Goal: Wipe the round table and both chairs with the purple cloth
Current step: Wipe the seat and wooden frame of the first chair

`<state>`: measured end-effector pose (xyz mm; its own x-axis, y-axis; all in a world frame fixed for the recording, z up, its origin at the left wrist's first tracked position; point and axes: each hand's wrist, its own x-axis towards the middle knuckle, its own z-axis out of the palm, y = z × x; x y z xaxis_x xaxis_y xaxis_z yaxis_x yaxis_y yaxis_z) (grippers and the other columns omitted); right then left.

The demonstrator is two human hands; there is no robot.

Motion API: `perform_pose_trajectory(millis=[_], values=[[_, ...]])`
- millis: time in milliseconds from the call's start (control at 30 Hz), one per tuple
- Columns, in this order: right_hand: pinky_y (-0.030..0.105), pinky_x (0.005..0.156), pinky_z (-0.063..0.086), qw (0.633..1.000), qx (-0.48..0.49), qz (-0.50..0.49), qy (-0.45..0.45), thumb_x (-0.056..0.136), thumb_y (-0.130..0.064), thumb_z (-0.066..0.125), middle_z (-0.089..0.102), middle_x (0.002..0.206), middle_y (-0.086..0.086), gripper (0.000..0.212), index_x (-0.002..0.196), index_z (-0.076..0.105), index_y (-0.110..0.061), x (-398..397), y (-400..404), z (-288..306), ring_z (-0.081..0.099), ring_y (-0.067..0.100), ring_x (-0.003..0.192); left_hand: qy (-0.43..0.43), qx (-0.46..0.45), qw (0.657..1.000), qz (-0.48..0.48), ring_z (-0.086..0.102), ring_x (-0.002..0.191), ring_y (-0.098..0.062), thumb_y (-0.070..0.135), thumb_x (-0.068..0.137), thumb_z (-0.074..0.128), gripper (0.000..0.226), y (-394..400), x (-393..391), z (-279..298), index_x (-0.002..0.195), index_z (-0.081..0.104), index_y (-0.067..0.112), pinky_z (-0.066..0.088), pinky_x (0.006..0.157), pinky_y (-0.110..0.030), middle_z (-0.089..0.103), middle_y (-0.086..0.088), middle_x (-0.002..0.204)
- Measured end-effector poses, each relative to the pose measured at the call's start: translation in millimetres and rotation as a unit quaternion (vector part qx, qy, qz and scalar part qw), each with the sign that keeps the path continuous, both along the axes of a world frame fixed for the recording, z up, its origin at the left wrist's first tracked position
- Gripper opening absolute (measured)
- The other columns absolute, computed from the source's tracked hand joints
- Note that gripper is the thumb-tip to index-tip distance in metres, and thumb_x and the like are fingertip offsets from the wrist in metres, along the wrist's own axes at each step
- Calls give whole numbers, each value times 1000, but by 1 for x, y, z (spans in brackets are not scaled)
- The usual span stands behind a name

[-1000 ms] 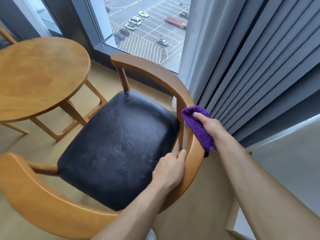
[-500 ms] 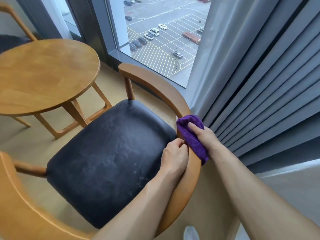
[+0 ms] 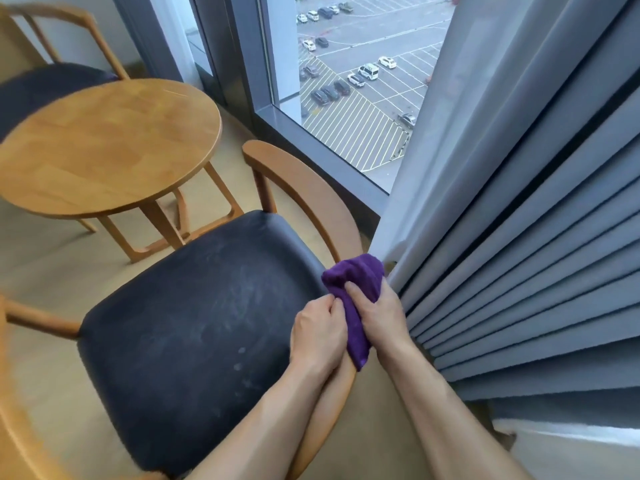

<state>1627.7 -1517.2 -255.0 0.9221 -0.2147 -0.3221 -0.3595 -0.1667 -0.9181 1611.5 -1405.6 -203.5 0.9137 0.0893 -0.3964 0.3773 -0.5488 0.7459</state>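
No text, label, brand or number can be read anywhere; the parking lot (image 3: 360, 109) outside shows only painted lines.

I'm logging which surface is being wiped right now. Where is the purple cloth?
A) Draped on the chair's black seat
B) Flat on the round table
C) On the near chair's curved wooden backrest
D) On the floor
C: the purple cloth is wrapped over the near chair's wooden backrest, held there by the right hand.
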Motion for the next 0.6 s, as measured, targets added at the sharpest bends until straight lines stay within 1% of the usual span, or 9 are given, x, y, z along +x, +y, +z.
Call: perform_pose_trajectory(millis=[100,167,267,300,367,433,500,533,600], values=[[33,89,50,998,-55,17,-13,86,-52,68,66,111,-10,42,123,56,-34,28,0,2,63,9,102,-7,-6,1000,2,50,62,-11,42,105,34,54,-1,-4,1,56,44,21,39,64,-33,55,4,61],[33,84,52,997,-67,26,-5,86,-54,67,67,110,-6,45,122,58,-28,54,-2,1,64,14,101,-18,0,1000,9,49,62,-16,46,104,34,57,-1,-3,1,56,41,17,39,66,-36,53,2,59],[33,73,54,994,-92,38,35,83,-63,63,69,103,-1,54,117,62,-21,93,-6,2,66,20,94,-24,6,999,28,41,59,-18,48,104,35,58,-4,-2,-1,55,33,15,35,63,-38,42,1,53],[34,74,55,994,-95,41,37,83,-65,63,69,103,0,55,117,63,-21,104,-6,2,66,21,93,-24,8,999,32,39,58,-18,48,103,35,59,-4,-2,-1,55,31,15,33,63,-38,39,0,52],[39,83,55,993,-103,44,24,83,-65,62,69,106,2,58,118,63,-19,120,-6,0,66,22,95,-27,9,999,31,37,59,-20,49,103,35,59,-5,-2,0,55,28,16,32,62,-39,36,-1,52],[40,86,55,994,-99,37,12,83,-66,62,69,107,1,58,119,62,-20,123,-5,1,65,22,96,-28,6,999,30,38,62,-24,49,104,34,58,-5,-2,0,56,28,16,32,62,-40,37,-4,54],[37,82,54,997,-78,13,12,84,-65,61,68,107,-1,55,119,62,-23,115,-5,0,64,19,95,-26,4,999,35,43,68,-32,49,104,33,57,-6,-3,2,58,28,16,35,64,-41,41,-13,60],[35,81,53,998,-66,1,15,86,-64,60,68,107,-2,52,120,62,-25,108,-6,-1,64,19,96,-26,2,999,38,48,73,-35,49,104,33,57,-6,-3,3,58,30,16,38,66,-42,47,-17,66],[35,84,54,999,-37,-9,25,88,-60,61,69,108,-2,47,120,63,-25,90,-6,1,65,20,99,-26,-1,999,42,56,82,-36,49,105,30,57,-7,-3,7,59,34,16,45,74,-44,58,-17,75]])
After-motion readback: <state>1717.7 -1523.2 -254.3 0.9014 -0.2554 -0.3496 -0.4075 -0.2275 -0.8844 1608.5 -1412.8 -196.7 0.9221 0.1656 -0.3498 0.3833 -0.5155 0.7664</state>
